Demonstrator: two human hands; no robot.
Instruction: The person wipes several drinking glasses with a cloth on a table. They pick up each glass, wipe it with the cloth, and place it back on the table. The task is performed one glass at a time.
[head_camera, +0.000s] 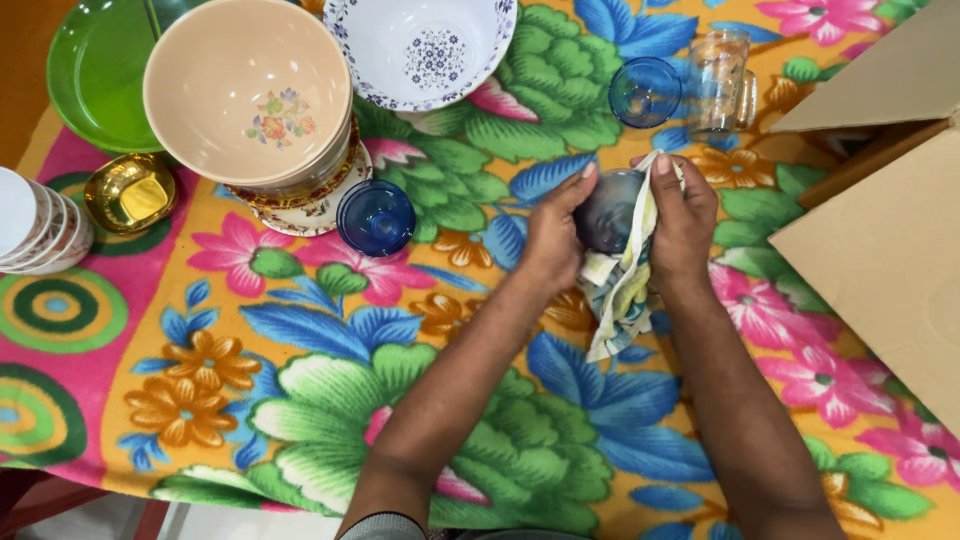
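A blue glass is being wiped with a cloth, near the far edge of the table.

The blue glass (607, 210) is grasped by the left hand (553, 235), and a patterned cloth (625, 270) is pressed against it by the right hand (686, 225); both hands are closed around it, just above the flowered tablecloth (300, 400). The wiping step seems to be in hand, and not yet finished. For the next move, a firm hold and a slow turning of the glass is probably needed, so that it does not slip. Two more blue glasses (375, 217) (644, 92) and a clear mug (720, 85) are standing near. Stacked bowls (250, 90) are placed at the far left corner, and a cardboard box (880, 240) at the right edge.
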